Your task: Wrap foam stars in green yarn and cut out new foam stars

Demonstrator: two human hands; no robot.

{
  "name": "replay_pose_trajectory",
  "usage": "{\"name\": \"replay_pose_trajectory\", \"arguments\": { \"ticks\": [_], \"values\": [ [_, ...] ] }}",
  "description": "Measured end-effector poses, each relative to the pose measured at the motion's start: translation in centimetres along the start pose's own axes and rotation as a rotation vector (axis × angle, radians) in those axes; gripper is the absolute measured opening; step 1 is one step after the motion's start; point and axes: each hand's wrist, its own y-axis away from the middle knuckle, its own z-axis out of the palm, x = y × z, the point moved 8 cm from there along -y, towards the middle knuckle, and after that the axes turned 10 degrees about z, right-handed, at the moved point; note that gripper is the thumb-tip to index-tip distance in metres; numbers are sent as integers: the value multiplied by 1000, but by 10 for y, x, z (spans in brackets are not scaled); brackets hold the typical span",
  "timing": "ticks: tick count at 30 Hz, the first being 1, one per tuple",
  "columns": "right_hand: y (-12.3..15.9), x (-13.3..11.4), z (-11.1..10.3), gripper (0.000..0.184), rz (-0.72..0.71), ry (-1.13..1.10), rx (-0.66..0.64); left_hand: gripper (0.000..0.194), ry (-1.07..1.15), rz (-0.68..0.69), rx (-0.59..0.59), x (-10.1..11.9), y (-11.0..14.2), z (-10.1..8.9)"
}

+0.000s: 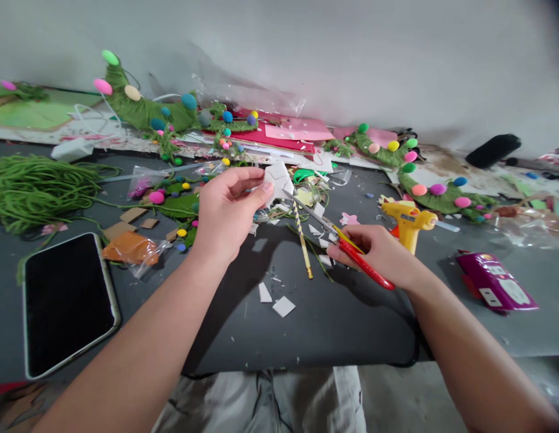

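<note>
Between the thumb and fingers of my left hand (229, 204) is a small white piece of paper or card (279, 178) with lines drawn on it. My right hand (374, 248) grips red-and-yellow handled scissors (358, 255). Their blades point up and left, with the tips close to the card's lower right edge; whether they touch it I cannot tell. Below the blades lies a patterned pencil (303, 243). White offcuts (284, 307) are scattered on the dark table in front of and between my hands.
A yellow glue gun (410, 221) stands beyond my right hand, with a purple packet (496, 281) farther right. At left are a tablet (67, 304), green yarn (36, 186) and an orange bag (133, 249). Green yarn-wrapped shapes with pompoms (144, 108) line the back wall.
</note>
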Motion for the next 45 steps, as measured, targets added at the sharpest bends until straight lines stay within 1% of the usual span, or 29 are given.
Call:
{"name": "replay_pose_trajectory", "arguments": {
  "ticks": [4, 10, 15, 20, 28, 33, 36, 45],
  "values": [
    [0, 1, 0, 60, 2, 9, -2, 26, 5, -7, -3, 0, 0, 1],
    [1, -1, 0, 58, -3, 5, -14, 26, 10, 72, 18, 7, 0, 1],
    [0, -1, 0, 58, 6, -3, -14, 22, 28, 39, 30, 5, -1, -1],
    [0, 0, 0, 59, 15, -13, -18, 23, 22, 76, 20, 7, -3, -4],
    [1, -2, 1, 57, 19, -28, -33, 21, 51, 38, 43, 5, -4, -3],
    [2, -2, 1, 56, 14, -16, -34, 21, 41, 40, 25, 7, -5, -3],
    [1, -2, 2, 56, 7, -18, -35, 20, 70, 23, 28, 7, -5, -2],
    [1, -2, 1, 50, -7, 52, -38, 22, 102, -19, 25, 5, -4, -1]
  ]
}}
